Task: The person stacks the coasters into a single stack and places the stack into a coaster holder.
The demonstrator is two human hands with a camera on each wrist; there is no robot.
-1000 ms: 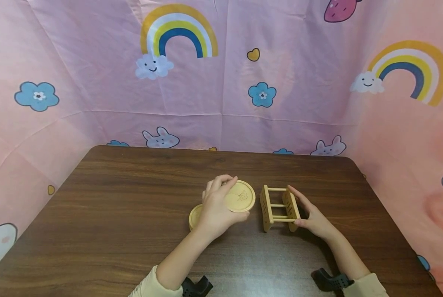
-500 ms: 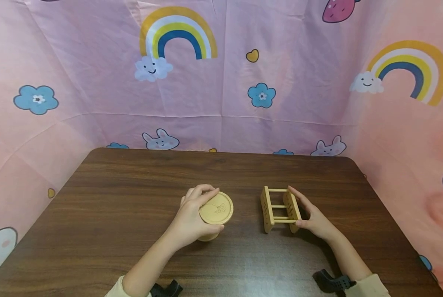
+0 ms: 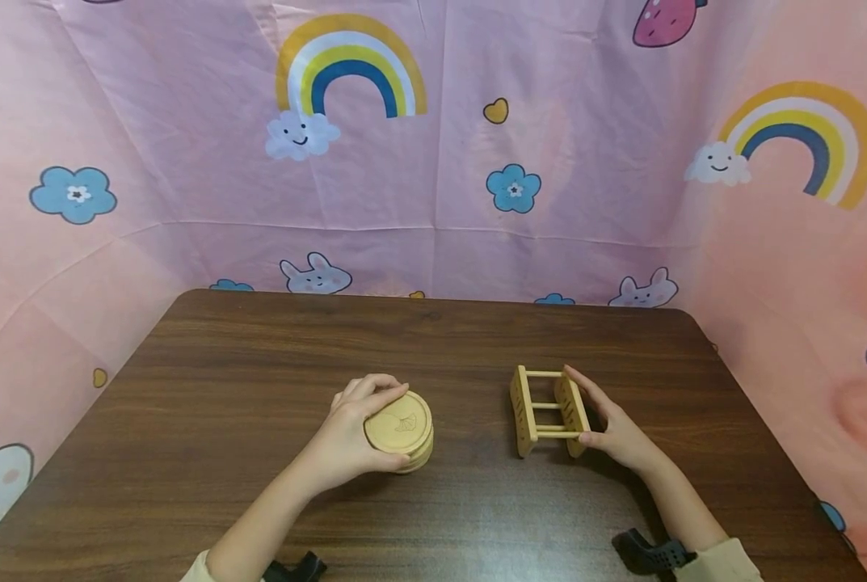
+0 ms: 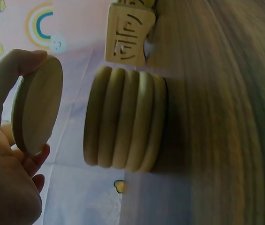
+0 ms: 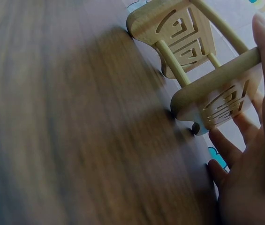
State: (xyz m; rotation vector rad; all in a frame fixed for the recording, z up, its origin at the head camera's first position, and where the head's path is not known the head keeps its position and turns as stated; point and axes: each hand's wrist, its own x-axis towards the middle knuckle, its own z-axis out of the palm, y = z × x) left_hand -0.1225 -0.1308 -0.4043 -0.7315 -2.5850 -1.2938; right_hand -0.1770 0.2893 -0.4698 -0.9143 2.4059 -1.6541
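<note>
My left hand pinches one round wooden coaster by its rim. In the left wrist view the coaster is apart from a stack of several coasters, with a gap between them. From the head camera the stack shows under the held one. My right hand holds the right side panel of a small wooden rack, thumb at the near end and fingers at the far end. The right wrist view shows the rack with cut-out panels joined by rods, its feet on the table.
The brown wooden table spreads around both hands. Behind it and at both sides hangs a pink and purple cloth with rainbows, flowers and rabbits. Black straps circle both wrists.
My left hand has moved left and nearer with the coaster, from beside the rack to above the stack. My right hand and the rack have stayed in place.
</note>
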